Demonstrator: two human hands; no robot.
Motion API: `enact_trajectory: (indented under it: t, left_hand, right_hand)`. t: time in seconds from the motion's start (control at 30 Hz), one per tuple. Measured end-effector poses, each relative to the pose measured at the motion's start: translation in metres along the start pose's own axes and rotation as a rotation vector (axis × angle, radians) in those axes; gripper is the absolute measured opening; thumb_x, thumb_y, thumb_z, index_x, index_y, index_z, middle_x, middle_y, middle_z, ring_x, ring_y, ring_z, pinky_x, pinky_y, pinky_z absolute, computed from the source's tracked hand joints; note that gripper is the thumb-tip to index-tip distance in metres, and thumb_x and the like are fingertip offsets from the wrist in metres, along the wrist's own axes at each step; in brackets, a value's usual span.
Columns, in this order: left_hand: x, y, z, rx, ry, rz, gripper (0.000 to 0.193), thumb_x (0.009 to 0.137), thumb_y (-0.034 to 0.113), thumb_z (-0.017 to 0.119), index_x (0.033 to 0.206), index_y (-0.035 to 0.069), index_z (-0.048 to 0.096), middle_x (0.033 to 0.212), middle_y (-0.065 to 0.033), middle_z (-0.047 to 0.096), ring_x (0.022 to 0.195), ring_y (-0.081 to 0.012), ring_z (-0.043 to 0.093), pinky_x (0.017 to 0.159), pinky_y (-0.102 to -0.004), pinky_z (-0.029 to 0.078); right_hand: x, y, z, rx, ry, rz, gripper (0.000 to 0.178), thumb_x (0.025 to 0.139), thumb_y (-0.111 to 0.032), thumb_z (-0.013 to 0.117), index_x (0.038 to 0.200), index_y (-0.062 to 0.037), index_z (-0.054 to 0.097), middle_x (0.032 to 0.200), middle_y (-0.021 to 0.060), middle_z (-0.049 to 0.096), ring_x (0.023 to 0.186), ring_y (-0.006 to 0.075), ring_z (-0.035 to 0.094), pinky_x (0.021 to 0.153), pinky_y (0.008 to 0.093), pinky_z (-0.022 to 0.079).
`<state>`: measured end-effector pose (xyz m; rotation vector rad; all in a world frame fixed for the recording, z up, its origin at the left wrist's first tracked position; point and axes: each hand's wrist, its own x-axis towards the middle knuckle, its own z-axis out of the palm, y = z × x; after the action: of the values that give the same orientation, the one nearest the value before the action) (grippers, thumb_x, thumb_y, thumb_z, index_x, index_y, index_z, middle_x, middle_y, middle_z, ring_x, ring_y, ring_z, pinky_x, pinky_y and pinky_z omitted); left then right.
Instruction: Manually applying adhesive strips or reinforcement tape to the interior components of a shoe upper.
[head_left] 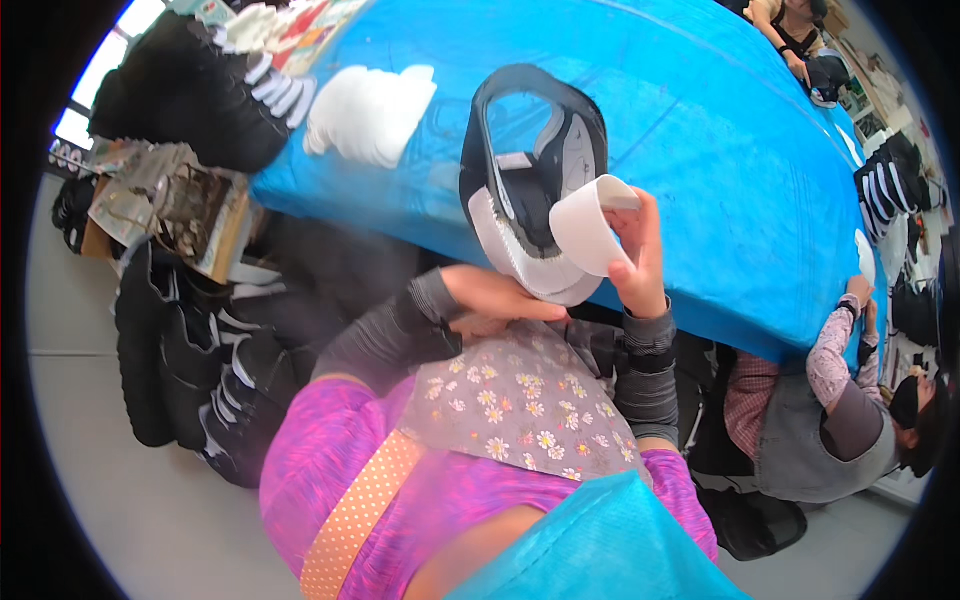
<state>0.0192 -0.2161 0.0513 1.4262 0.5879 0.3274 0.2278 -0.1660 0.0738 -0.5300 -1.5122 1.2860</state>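
Note:
A black and white shoe upper [484, 215] leans over the near edge of the blue table, its opening facing up. Zigzag stitching runs along its pale rim. My left hand [495, 293] holds the upper's near end from below, one digit stretched along it; its other fingers are partly hidden. Just right of the opening, my right hand [643, 250] pinches a curved white sheet piece [585, 228] between thumb and fingers. That piece is bent into a loop and overlaps the side of the upper.
The blue-covered table [720, 180] spreads ahead. White cut pieces [365, 115] lie fanned on it, beside piled black uppers [190, 95]. More black uppers [225, 370] hang at left. One co-worker [830, 420] sits at right; another person [795, 35] works at the far right.

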Motion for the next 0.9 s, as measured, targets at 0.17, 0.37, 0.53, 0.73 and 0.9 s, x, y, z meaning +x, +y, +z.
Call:
enact_trajectory:
  t: [0.17,0.37,0.53,0.73,0.9]
  left_hand:
    - [-0.037,0.060,-0.024,0.601,-0.046,-0.336,0.030,0.097,0.028,0.059,0.111,0.003,0.068,0.103,-0.0134,0.069,0.099,-0.0218,0.064,0.088,-0.0359,0.048]
    - [-0.098,0.093,-0.091,0.422,0.248,0.085,0.030,0.100,0.026,0.052,0.105,0.000,0.067,0.096,-0.0082,0.071,0.087,-0.0181,0.067,0.077,-0.0306,0.051]
    - [-0.019,0.116,-0.147,0.724,0.754,0.574,0.031,0.102,0.023,0.049,0.119,0.001,0.062,0.126,-0.0129,0.063,0.121,-0.0228,0.057,0.104,-0.0328,0.041]
    - [0.048,0.100,-0.174,0.542,0.335,0.296,0.036,0.101,0.027,0.049,0.117,0.001,0.067,0.121,-0.0123,0.066,0.115,-0.0212,0.059,0.104,-0.0299,0.041]
    - [0.036,0.087,-0.145,0.302,0.418,0.270,0.040,0.098,0.029,0.048,0.118,-0.001,0.066,0.113,-0.0088,0.068,0.109,-0.0167,0.059,0.100,-0.0304,0.042]
  right_hand:
    - [-0.017,0.021,-0.004,-0.360,-0.014,0.051,0.092,0.062,-0.027,0.088,0.134,-0.0032,0.034,0.116,0.0153,0.061,0.101,0.0243,0.064,0.094,0.0393,0.047]
    - [-0.024,0.043,0.001,-0.576,-0.034,-0.034,0.098,0.058,-0.031,0.091,0.133,-0.0022,0.036,0.110,0.0128,0.063,0.100,0.0235,0.065,0.089,0.0351,0.050]
    - [-0.013,0.041,0.000,-0.694,-0.112,-0.134,0.098,0.058,-0.037,0.091,0.131,-0.0016,0.037,0.108,0.0127,0.063,0.102,0.0248,0.064,0.090,0.0373,0.049]
    - [-0.010,0.024,0.002,-0.827,0.021,-0.227,0.096,0.058,-0.038,0.091,0.129,-0.0020,0.038,0.108,0.0117,0.064,0.099,0.0250,0.065,0.094,0.0397,0.046]
    - [-0.019,-0.001,0.018,-0.419,0.217,0.000,0.097,0.063,-0.038,0.090,0.132,-0.0023,0.032,0.105,0.0140,0.064,0.086,0.0220,0.066,0.079,0.0353,0.053]
